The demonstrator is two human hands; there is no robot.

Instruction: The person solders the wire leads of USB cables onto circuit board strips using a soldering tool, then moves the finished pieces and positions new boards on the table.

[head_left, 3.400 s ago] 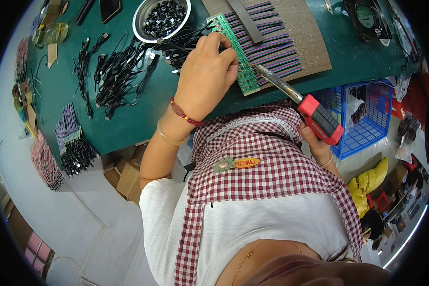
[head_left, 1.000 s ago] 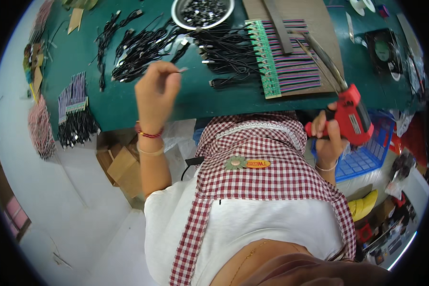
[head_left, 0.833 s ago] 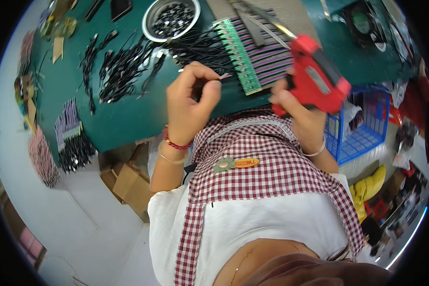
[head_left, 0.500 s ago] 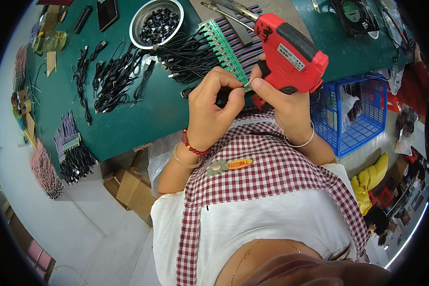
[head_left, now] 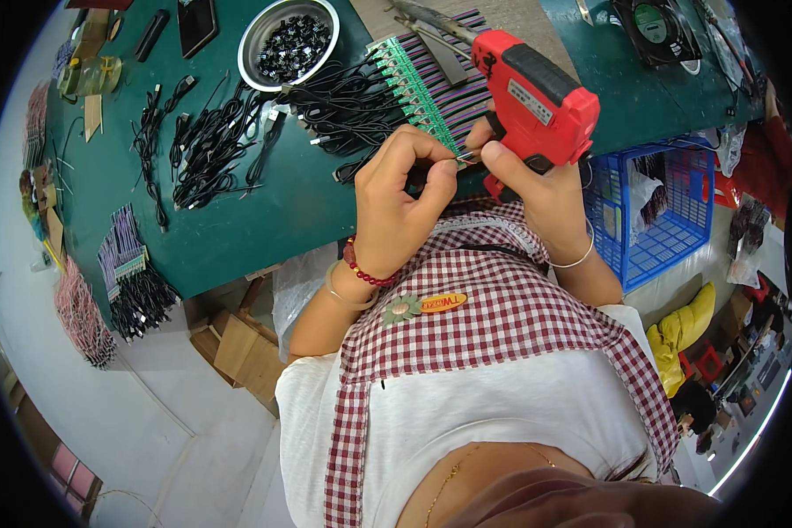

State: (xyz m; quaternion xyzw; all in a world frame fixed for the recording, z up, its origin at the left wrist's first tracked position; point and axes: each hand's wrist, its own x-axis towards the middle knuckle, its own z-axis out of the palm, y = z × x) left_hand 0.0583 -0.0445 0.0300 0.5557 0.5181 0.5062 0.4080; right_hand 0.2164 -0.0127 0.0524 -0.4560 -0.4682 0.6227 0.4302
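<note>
My right hand (head_left: 537, 189) grips a red glue gun (head_left: 537, 92) held over the near edge of the green table (head_left: 238, 220). Its thumb and forefinger also pinch toward my left hand. My left hand (head_left: 400, 198) pinches a small black cable end (head_left: 462, 160) between thumb and fingers, right beside the gun's handle. Just beyond both hands lies a green strip of connectors (head_left: 414, 92) with striped ribbon wires (head_left: 466, 62) fanned out behind it.
A metal bowl (head_left: 289, 40) of black parts and heaps of black cables (head_left: 211, 145) lie at the left. A blue basket (head_left: 664, 216) stands to the right below the table. Wire bundles (head_left: 128, 282) sit at the near-left table edge, cardboard boxes (head_left: 238, 343) beneath.
My left hand came back from the cable heap with a cable end. My right hand lifted the glue gun from beside the table up to the table edge, and both hands met.
</note>
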